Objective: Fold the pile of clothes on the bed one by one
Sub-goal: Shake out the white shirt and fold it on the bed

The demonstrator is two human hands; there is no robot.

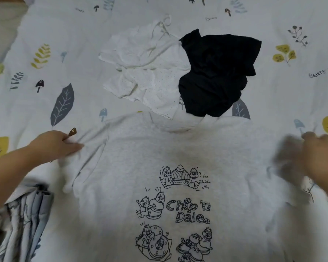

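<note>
T-shirt (178, 167) lies flat; left hand (59, 144) pinches its sleeve, right hand's (314, 154) fingers blurred.

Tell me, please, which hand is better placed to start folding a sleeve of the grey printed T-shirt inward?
Probably the left hand: it already pinches the grey T-shirt at its sleeve. The right hand is motion-blurred, so its grip is unclear.

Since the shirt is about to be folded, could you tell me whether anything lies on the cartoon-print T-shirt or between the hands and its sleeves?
Nothing visible does. The left hand already pinches the T-shirt at its sleeve, the blurred right hand is at the other sleeve, and the white garment and black garment lie beyond the collar.
</note>
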